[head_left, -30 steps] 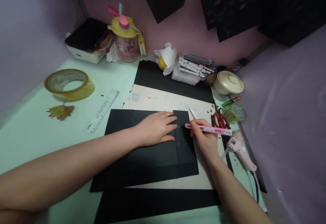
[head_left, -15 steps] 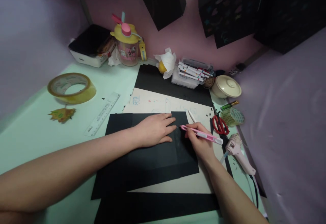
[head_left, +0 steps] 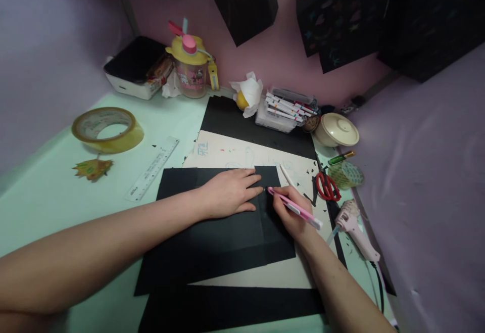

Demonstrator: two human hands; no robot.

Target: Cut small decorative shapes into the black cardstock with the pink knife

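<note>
On the pale green table (head_left: 49, 196), going from the left: one wide roll of clear yellowish packing tape (head_left: 108, 130), one small orange and green paper leaf (head_left: 92, 168) just in front of it, and one clear plastic ruler (head_left: 152, 169) lying slantwise. Farther back stand one white box with a black top (head_left: 132, 67) and one yellow-lidded drinking bottle with a pink cap (head_left: 190, 66). To the right of these come one crumpled white tissue (head_left: 249, 90), one clear case of marker pens (head_left: 286, 106), one cream lidded bowl (head_left: 336, 129), one pair of red-handled scissors (head_left: 328, 186) and one pale pink glue gun (head_left: 354, 228).

The large sheet of black paper (head_left: 212, 242) lies flat in the middle of the table, on top of a cream sheet of card (head_left: 242, 152) that itself rests on more black paper. Its surface is matt and dark, with a faint upright crease line near its right end.

The left hand (head_left: 229, 191) lies palm down on the black paper, its fingers (head_left: 252, 181) stretched out flat and close together, pressing the sheet. The right hand (head_left: 293, 211) has its fingers curled tight around one slim pink craft knife (head_left: 293, 206), held like a pen; the tip touches the black paper just beside the left fingertips.
</note>
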